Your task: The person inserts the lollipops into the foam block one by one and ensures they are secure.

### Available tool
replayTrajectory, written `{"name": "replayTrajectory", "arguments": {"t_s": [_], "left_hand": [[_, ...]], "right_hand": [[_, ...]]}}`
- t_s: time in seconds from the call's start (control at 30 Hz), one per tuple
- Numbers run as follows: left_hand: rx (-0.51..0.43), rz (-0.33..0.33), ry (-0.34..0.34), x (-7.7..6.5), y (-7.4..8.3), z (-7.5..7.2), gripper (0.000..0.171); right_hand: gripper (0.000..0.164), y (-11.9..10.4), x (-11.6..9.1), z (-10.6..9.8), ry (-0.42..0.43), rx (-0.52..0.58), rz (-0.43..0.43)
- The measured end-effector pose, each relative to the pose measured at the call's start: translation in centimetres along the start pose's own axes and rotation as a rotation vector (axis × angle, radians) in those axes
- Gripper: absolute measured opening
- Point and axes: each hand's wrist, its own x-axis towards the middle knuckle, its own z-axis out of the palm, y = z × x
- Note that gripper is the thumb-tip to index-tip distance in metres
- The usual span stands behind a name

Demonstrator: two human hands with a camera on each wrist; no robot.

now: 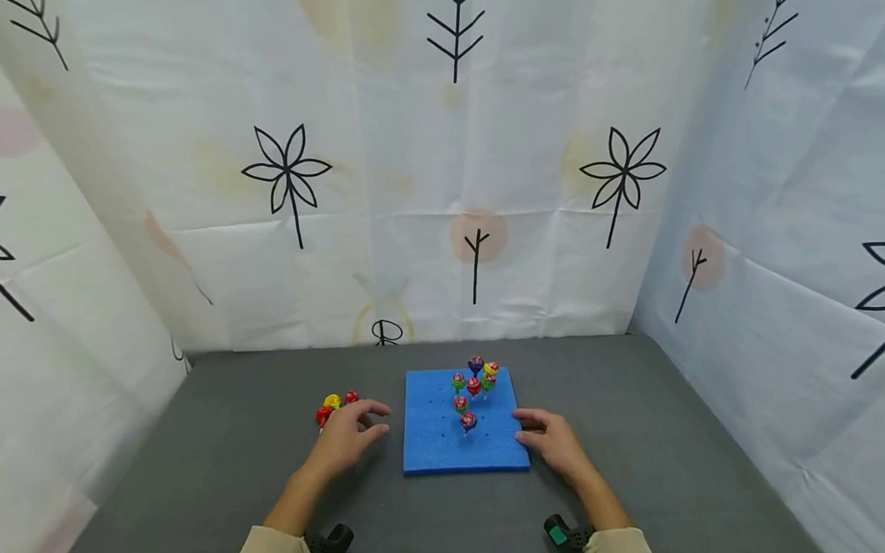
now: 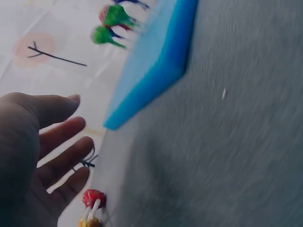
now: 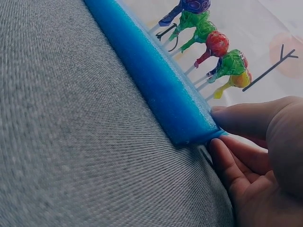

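A blue foam board (image 1: 429, 444) lies on the table with several lollipops (image 1: 468, 422) standing upright in it on their sticks, in red, green, purple and yellow wrappers. My right hand (image 1: 555, 444) pinches the board's right edge; in the right wrist view the thumb (image 3: 236, 117) is at the top and the fingers (image 3: 227, 158) are below. Between the board and a small group of loose lollipops (image 1: 332, 401) is my left hand (image 1: 343, 438), its fingers loosely spread and holding nothing. The left wrist view shows a red lollipop (image 2: 94, 197) just below those fingers.
Small holes dot the board's surface. A grey cloth (image 1: 197, 473) covers the table, and a small white bit (image 2: 224, 93) lies on it. Patterned white curtains (image 1: 408, 186) hang behind the table and along both sides.
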Motion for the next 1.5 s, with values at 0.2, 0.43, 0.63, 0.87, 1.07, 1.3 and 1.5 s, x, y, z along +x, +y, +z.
{"name": "replayTrajectory", "arguments": {"t_s": [0.2,0.43,0.63,0.87,1.07,1.3,1.5], "left_hand": [[0.143,0.092,0.179,1.3,-1.3,-0.8,0.014],[0.259,0.111,0.248,3.0,-3.0,-2.0,0.009],[0.41,0.126,0.234,4.0,-3.9,-2.5,0.008],[0.56,0.058,0.165,4.6,-4.3,-2.7,0.012],[0.575,-0.059,0.068,4.7,-4.0,-2.9,0.021],[0.534,-0.109,0.036,4.6,-4.0,-2.7,0.029],[0.593,-0.106,0.026,4.6,-4.0,-2.3,0.035]], "right_hand": [[0.031,0.2,0.0,0.1,0.006,-0.015,-0.027],[0.03,0.1,0.0,0.2,0.013,-0.012,-0.031],[0.03,0.1,0.0,0.2,0.012,-0.029,-0.03],[0.03,0.2,0.0,0.2,0.006,-0.028,-0.031],[0.03,0.2,0.0,0.2,0.009,-0.036,-0.038],[0.03,0.1,0.0,0.2,0.016,-0.04,-0.042],[0.03,0.1,-0.1,0.1,0.016,-0.048,-0.051]]}}
